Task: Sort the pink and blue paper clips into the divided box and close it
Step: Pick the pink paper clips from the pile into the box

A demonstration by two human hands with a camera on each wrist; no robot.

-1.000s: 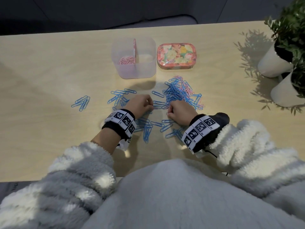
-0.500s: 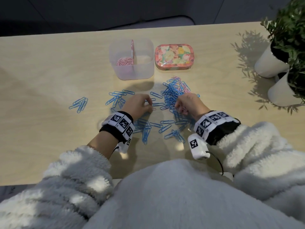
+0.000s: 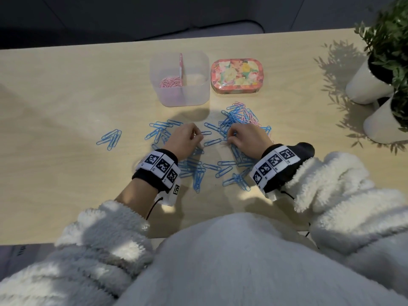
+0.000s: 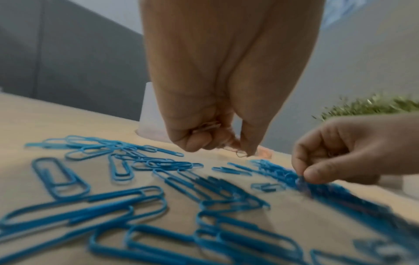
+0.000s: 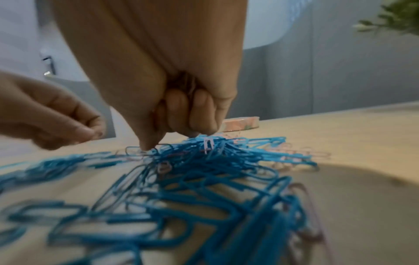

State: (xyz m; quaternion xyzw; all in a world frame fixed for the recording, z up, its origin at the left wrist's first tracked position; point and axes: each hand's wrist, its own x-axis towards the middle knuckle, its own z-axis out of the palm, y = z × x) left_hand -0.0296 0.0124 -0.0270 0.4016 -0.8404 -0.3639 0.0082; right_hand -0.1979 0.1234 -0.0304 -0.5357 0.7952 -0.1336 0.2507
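A: Where are we in the sort?

B: Mid-pick, we judge. Our left hand sits just left of frame centre in the head view, fingers curled round a few pink clips that show in its fist in the left wrist view. Our right hand is at centre right, fingers bent into the tangled clip pile, thumb tip pressed down on it; we think it also keeps some pink clips tucked in the palm, but that view is blurred.

A: And the divided box?

B: Upper centre of the frame, open, well apart from both hands. Pink clips lie in its left compartment; the right one looks empty. The flowered lid rests just beside it, to the right.

A: What remains?

B: Plenty. Blue clips are scattered across the middle of the table, and some pink ones are still mixed in the pile.

A: So the next move?

B: It calls for teasing a pink clip free without dragging blue ones along, then carrying the handfuls up to the left compartment.
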